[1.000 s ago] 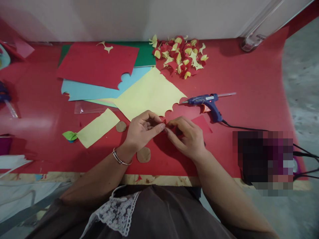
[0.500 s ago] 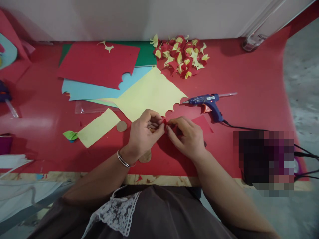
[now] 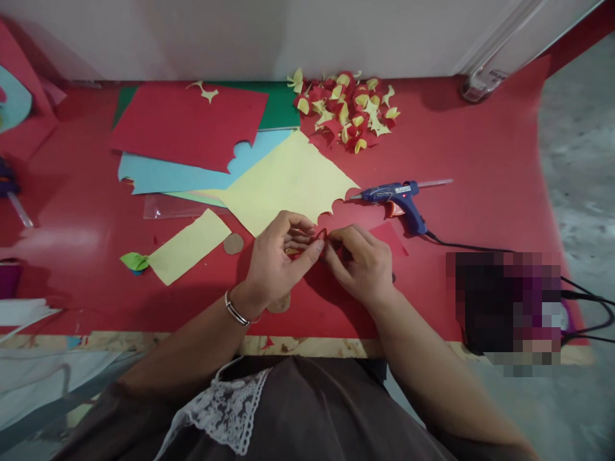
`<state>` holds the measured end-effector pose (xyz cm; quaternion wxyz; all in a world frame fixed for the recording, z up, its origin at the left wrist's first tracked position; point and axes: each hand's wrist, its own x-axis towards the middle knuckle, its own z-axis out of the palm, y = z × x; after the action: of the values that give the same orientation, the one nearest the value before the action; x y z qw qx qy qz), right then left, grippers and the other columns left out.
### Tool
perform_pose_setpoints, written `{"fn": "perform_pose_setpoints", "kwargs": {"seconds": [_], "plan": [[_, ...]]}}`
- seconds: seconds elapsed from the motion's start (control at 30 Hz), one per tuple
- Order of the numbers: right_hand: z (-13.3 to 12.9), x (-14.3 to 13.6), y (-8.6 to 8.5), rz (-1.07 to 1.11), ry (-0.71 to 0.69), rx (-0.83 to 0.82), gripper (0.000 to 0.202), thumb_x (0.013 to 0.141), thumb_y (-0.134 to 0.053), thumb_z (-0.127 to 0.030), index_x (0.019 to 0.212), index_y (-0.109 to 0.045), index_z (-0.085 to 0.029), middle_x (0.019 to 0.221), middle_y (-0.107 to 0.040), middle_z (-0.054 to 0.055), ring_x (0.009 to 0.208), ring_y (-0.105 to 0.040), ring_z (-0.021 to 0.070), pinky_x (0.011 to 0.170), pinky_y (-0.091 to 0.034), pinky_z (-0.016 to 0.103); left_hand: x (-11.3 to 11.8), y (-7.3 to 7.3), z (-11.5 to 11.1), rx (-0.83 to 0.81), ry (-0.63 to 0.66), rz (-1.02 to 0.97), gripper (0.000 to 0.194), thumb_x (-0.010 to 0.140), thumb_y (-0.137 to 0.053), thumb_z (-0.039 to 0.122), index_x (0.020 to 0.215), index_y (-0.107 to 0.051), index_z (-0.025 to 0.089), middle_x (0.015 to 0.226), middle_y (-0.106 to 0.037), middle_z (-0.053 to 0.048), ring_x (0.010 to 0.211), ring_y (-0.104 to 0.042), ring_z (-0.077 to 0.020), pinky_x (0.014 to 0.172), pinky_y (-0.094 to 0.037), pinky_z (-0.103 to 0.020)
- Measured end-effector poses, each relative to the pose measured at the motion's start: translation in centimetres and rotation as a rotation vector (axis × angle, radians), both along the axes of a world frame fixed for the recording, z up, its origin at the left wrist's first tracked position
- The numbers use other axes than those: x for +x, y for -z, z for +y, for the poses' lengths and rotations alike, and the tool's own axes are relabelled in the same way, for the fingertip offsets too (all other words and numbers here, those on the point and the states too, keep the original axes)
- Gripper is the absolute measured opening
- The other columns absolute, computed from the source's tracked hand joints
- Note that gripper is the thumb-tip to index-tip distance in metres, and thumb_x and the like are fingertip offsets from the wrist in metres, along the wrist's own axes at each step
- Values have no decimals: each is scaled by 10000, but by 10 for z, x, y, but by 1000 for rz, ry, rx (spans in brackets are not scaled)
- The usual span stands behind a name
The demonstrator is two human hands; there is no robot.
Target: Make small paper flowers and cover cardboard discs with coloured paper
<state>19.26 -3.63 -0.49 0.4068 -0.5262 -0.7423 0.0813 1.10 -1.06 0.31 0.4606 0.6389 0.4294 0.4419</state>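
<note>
Left of the large yellow sheet (image 3: 283, 182), nearer the person, lies a yellow strip (image 3: 189, 246). A brown disc (image 3: 234, 244) sits just off the sheet's near-left edge. Directly before the sheet, the left hand (image 3: 286, 259) pinches a small red piece (image 3: 323, 234); the right hand (image 3: 361, 264) grips it too, by fingertips. A glue gun (image 3: 408, 203) rests right of the sheet.
</note>
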Motion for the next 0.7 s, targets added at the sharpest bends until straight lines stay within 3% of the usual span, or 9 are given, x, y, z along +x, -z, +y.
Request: {"fn": "perform_pose_setpoints", "kwargs": {"seconds": [0.13, 0.33, 0.53, 0.7], "plan": [[-1, 0, 0, 14, -29, -13, 95, 1013, -632, -213, 919, -633, -228, 781, -687, 11, 558, -528, 126, 545, -411, 283, 0, 7, 2, -89, 9, -96, 346, 902, -833, 267, 1151, -597, 231, 1101, -727, -42, 897, -786, -124, 805, -667, -230], [-1, -1, 0, 29, -38, -20, 92, 1008, -627, -209, 918, -636, -230, 781, -696, 13, 572, -541, 129, 549, -414, 279, 2, 12, 3, -142, -8, -167, 422, 899, -825, 225, 1225, -558, 244, 1100, -705, -23, 863, -761, -89, 803, -638, -209], [-2, -2, -2, 45, -33, -39, 90, 1011, -633, -212, 923, -633, -233, 765, -686, 4, 554, -532, 120, 530, -412, 271, 2, 13, 3, -108, -23, -187, 459, 885, -788, 147, 1263, -549, 248, 1080, -698, -14, 866, -734, -86, 825, -623, -218], [-1, -2, -2, 43, -34, -16, 100, 1014, -626, -191, 924, -618, -233, 749, -664, -6, 560, -542, 122, 531, -415, 266, 3, 13, 3, -85, -8, -199, 466, 902, -802, 184, 1285, -544, 249, 1098, -702, -26, 922, -734, -107, 878, -629, -253]]}}
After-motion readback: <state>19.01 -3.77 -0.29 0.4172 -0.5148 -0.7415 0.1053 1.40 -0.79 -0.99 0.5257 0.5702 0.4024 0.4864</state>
